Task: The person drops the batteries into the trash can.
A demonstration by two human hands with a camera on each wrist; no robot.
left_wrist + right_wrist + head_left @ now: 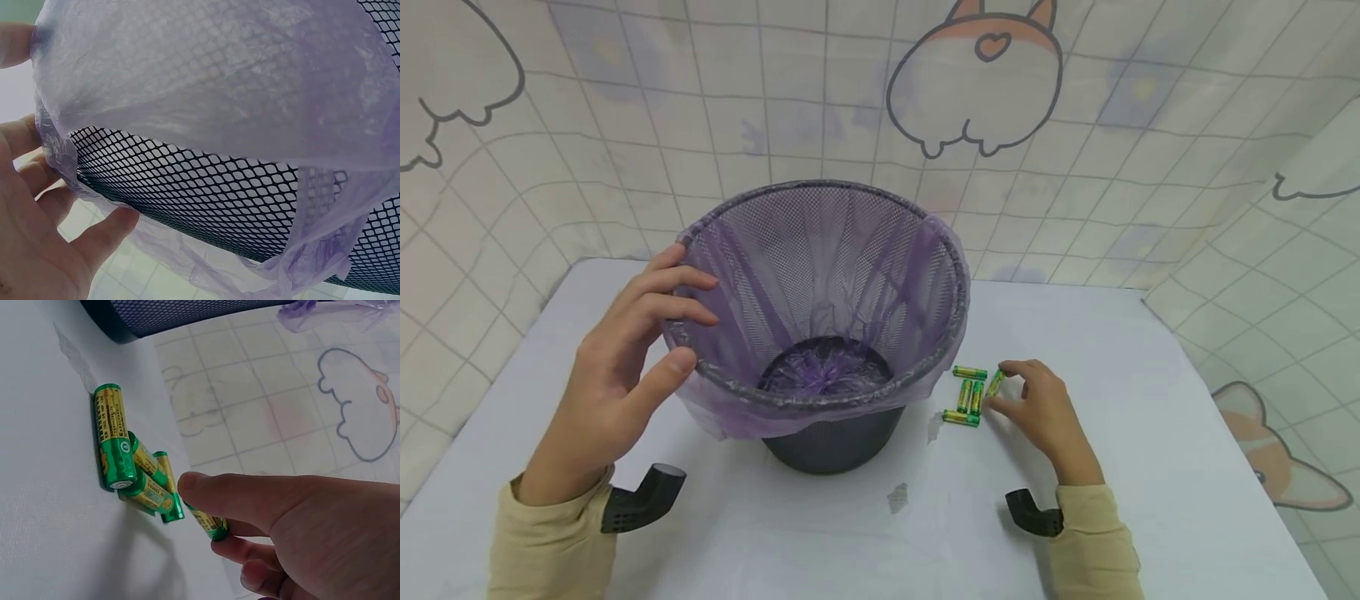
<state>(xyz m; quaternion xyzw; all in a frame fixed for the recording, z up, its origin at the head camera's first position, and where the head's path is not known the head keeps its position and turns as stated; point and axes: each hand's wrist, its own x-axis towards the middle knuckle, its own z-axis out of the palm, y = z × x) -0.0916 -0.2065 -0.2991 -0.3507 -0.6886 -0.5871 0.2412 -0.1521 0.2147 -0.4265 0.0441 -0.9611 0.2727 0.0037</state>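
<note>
A black mesh trash can [827, 446] lined with a purple plastic bag [730, 412] stands on the white table. My left hand [617, 367] holds its left rim, fingers over the edge and thumb against the near side. In the left wrist view, the thumb [109, 237] touches the bag-covered rim. My right hand [1041, 408] pinches a green and gold battery [996, 382] at its ends between thumb and fingers, low over the table. Several like batteries [964, 397] lie just left of it; the right wrist view shows one battery [114, 437] closest to the camera.
Grey worn patches [898, 498] mark the white tabletop [1075, 325]. A checked curtain [790, 100] with cartoon dogs hangs behind and along both sides of the table. A black curved piece [643, 500] sits at the left cuff, and a similar piece [1033, 512] at the right.
</note>
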